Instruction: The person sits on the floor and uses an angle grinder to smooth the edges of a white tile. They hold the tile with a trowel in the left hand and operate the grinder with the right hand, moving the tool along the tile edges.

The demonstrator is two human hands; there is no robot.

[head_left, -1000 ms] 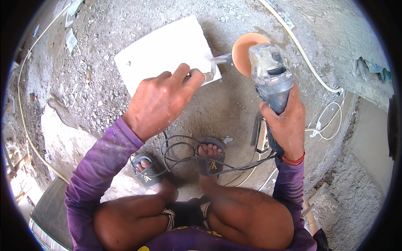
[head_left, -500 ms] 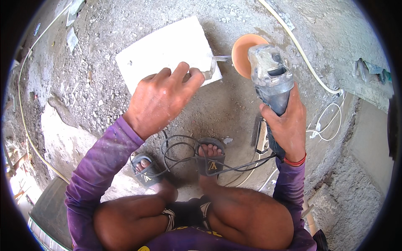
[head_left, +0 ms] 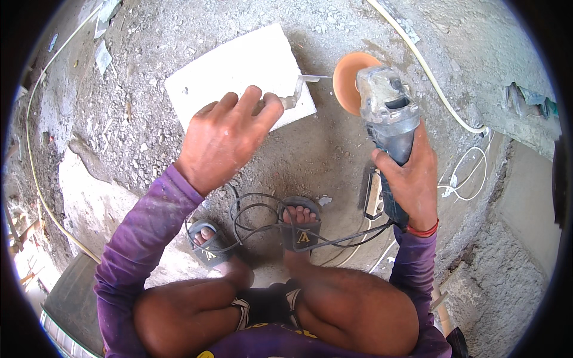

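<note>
My left hand (head_left: 222, 140) is closed around the handle of a metal tool (head_left: 298, 90) with a cranked neck and a thin, flat end, like a small trowel. Its thin end points right and reaches the left edge of an orange disc (head_left: 348, 83); whether they touch I cannot tell. That disc is mounted on an angle grinder (head_left: 389, 110), its grey head dusty and worn. Around the grinder's dark body my right hand (head_left: 418, 182) is wrapped, thumb on the near-left side. Below the tool lies a white slab (head_left: 239, 65) on the ground.
A black cable (head_left: 256, 224) loops over my sandalled feet. Behind the grinder lies a power strip (head_left: 374, 194). A pale hose (head_left: 418, 53) crosses the far right, and another cord (head_left: 28, 137) curves along the left. A dark bucket-like container (head_left: 74, 301) stands at lower left; rough concrete (head_left: 507, 250) rises at right.
My left hand has shifted slightly left and tilted the tool, so its flat end sits a little higher and looks thinner. The grinder has moved slightly right and toward me.
</note>
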